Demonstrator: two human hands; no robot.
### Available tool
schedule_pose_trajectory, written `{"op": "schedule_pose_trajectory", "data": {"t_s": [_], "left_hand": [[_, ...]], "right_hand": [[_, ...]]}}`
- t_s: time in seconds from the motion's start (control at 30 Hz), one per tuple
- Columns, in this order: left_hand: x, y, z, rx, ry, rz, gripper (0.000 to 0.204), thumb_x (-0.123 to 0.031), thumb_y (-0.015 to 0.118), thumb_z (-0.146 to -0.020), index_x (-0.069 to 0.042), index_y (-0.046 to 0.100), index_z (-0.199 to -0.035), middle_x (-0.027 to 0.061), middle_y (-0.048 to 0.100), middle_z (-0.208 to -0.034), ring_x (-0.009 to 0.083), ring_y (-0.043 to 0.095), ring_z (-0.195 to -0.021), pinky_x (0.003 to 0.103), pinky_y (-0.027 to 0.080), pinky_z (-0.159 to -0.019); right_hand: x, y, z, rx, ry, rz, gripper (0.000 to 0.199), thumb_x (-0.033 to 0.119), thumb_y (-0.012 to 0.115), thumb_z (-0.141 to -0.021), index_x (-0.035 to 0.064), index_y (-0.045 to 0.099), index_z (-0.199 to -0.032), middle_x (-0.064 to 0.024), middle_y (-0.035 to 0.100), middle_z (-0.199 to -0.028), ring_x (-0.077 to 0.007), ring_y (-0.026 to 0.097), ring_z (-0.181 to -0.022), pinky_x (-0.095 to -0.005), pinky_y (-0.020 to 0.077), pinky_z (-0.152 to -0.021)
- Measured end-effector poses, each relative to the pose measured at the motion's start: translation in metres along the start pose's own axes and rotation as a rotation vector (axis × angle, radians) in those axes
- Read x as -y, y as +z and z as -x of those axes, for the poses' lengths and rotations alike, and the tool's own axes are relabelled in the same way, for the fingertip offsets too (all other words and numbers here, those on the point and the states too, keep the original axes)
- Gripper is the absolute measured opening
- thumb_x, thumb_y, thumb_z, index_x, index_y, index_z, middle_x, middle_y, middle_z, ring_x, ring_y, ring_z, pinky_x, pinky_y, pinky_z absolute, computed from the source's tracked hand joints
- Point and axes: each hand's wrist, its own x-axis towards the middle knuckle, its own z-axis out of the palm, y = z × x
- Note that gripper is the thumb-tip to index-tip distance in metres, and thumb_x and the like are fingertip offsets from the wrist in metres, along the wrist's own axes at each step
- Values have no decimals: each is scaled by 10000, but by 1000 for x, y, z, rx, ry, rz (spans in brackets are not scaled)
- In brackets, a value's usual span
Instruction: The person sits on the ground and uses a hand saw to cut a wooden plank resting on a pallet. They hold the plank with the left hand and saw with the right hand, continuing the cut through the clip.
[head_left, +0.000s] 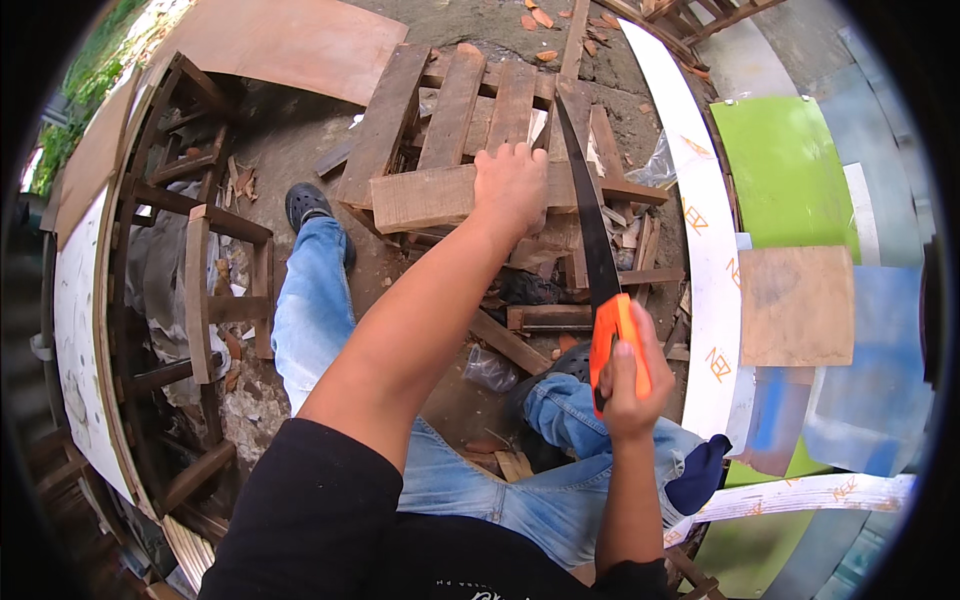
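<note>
Plank [424, 198] appears stiff, fairly light; left hand [510, 192] clamps over it. Right of plank, right hand [632, 388] clasps saw [596, 252] (best held by handle [611, 322]).

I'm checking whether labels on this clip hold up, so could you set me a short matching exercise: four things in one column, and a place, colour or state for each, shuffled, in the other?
Column one
1. Saw handle
2. Left hand
3. Jeans
4. Saw blade

Column two
A. Light blue, covering the person's legs
B. Dark and long, narrowing toward its far end
C. Orange, gripped in the right hand
D. Set on the wooden block

Right pairs: 1-C, 2-D, 3-A, 4-B
</note>
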Motion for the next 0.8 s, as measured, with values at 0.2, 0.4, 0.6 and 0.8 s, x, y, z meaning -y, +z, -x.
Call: {"op": "schedule_pose_trajectory", "data": {"t_s": [0.2,0.4,0.6,0.8], "left_hand": [[1,6,-2,17,19,-6,443,-111,732,-731,-81,602,-1154,108,633,-1176,299,615,-1151,473,464,-940],[1,5,0,6,37,-17,490,-140,794,-730,-96,608,-1181,88,637,-1194,270,601,-1178,464,450,-965],[-2,-3,1,33,11,-17,450,-118,746,-739,-84,601,-1164,105,633,-1190,293,612,-1169,485,466,-947],[-2,0,0,48,26,-8,463,-118,762,-739,-78,593,-1168,107,626,-1195,293,599,-1190,491,468,-951]], "right_hand": [[27,-42,94,9,137,56,513,210,581,-984,-108,569,-1386,-160,731,-1079,-193,687,-888,-311,546,-826],[17,6,-28,30,-13,54,438,117,565,-1003,-94,577,-1387,-205,721,-1183,-228,687,-1076,-332,520,-955],[-1,18,-42,11,-25,48,430,112,565,-1008,-94,579,-1385,-232,680,-1292,-257,643,-1213,-346,475,-1050],[32,-34,75,-8,169,66,521,205,582,-984,-126,556,-1386,-229,705,-1194,-246,697,-1034,-343,528,-943]]}}
